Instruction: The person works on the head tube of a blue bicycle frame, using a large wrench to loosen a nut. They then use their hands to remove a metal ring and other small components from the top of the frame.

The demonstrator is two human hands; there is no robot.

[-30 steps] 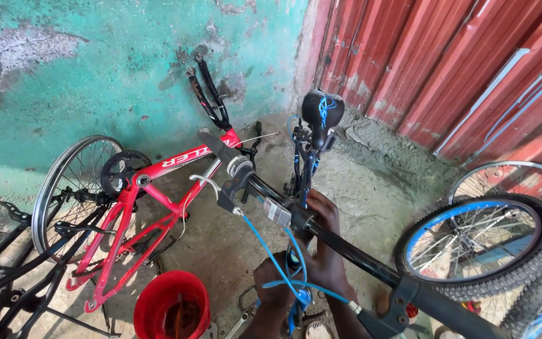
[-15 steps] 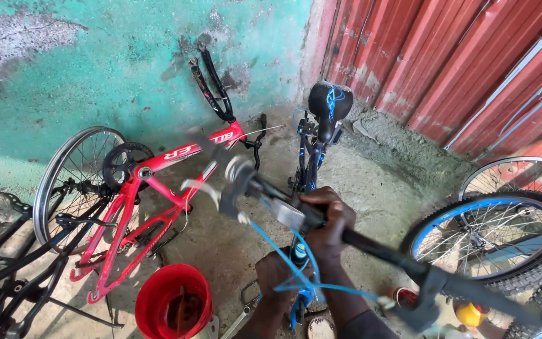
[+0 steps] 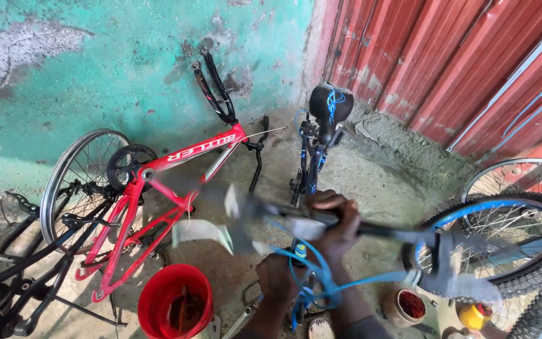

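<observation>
The right hand point(image 3: 337, 223) is clamped around the middle of a long black handlebar point(image 3: 384, 231), which runs across the frame from about 9 o'clock to 3 o'clock of that fist and shows as a motion blur. The left hand point(image 3: 277, 279) sits lower, at about 7 o'clock from the right, fingers closed near blue cable housing point(image 3: 312, 276) and the blue bike frame point(image 3: 312, 169); what exactly it grips I cannot tell. The hands are apart, one above the other.

The bar looks like stiff metal tubing, light enough for one hand yet awkward, since both ends swing wide. Its centre, where the fist already sits, seems the balanced place to hold; the pale blurred grips at the ends would give leverage but less control. The looping cables are soft and liable to snag.

Counted: one red bicycle frame point(image 3: 158, 188) leaning on the green wall point(image 3: 95, 69) at 10 o'clock, one black saddle point(image 3: 330, 103) at 12 o'clock, one red bucket point(image 3: 174, 301) on the floor at 8 o'clock, one small open tin point(image 3: 409, 306) at 5 o'clock, and a yellow container point(image 3: 472, 314) beside it. One blue-rimmed knobby wheel point(image 3: 503, 245) stands at 3 o'clock, with part of another rim behind it. A black frame point(image 3: 7, 276) lies at far 8 o'clock.
</observation>
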